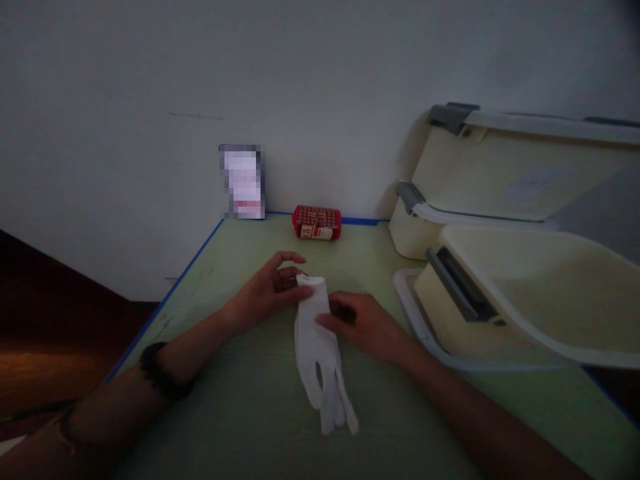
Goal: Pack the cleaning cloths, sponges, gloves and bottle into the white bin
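A white knit glove hangs or lies with its cuff pointing away from me and its fingers toward me. My left hand pinches the cuff at its left edge, thumb on top, the other fingers curled behind. On the right side of the glove, just below the cuff, my right hand grips the fabric with its thumb in front. The right fingertips are partly hidden. Whether the glove touches the table is hard to tell.
The green table has blue tape along its edges. Against the wall stands a phone with a blurred screen. A red can-shaped item lies near the back. Cream storage boxes with grey latches, including an open one, occupy the right.
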{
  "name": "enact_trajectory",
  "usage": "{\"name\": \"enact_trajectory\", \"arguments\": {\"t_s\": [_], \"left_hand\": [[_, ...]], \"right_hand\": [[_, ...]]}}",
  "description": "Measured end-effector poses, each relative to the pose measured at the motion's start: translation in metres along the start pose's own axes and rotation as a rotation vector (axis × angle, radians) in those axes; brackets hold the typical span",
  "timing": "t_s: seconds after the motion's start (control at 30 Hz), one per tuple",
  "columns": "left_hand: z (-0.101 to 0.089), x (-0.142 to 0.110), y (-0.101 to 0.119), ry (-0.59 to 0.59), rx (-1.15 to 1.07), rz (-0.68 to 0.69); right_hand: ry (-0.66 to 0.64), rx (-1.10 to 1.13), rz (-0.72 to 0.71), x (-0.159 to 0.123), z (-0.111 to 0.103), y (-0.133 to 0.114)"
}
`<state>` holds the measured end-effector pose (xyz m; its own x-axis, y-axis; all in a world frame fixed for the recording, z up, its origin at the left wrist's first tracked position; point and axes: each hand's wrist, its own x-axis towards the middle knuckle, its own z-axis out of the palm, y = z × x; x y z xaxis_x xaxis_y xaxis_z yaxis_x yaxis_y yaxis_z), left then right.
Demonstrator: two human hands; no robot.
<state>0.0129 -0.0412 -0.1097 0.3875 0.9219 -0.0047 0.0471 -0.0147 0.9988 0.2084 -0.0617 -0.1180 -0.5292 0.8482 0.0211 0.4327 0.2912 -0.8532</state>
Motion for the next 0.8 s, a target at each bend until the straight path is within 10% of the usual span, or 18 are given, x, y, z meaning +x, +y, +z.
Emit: {"name": "enact_trajectory", "arguments": {"t_s": [0.23,0.4,0.8], "left_hand": [[-0.001,0.000,-0.004,-0.183,0.064,-0.131],[-0.004,-0.002,-0.004,-0.225,0.066,-0.110],[-0.013,-0.001,-0.002,-0.380,0.620,0.240]], "right_hand": [[0.172,0.191,0.051,0.002,0.002,0.003],[0.065,0.102,-0.032,0.002,-0.006,0.004],[-0.093,-0.027,-0.226,0.004,-0.017,0.009]]}}
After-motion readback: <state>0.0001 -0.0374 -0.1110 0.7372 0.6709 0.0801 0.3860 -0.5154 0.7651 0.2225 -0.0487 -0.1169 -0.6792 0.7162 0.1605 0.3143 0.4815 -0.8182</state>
